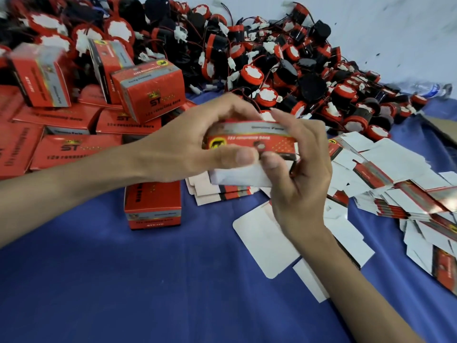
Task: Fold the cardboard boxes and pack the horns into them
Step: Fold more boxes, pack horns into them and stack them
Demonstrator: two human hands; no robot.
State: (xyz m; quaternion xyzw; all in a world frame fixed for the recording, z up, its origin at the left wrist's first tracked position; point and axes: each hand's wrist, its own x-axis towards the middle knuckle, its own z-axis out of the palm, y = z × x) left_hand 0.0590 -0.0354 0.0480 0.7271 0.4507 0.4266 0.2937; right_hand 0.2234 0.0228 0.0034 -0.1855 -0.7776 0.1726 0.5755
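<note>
Grip status: left hand (197, 142) and right hand (300, 169) both pinch one red box (249, 142) held above the blue desk (123, 280), thumbs pressing at its near white flap; whether a horn is already inside cannot be told. Completed: closed boxes (79, 134) stacked at far left, one more closed box (152, 205) standing alone just below the left hand. Remaining: a large heap of loose horns (284, 70) at the far side; flat unfolded blanks (395, 184) fanned at right; judged well short of completion.
</note>
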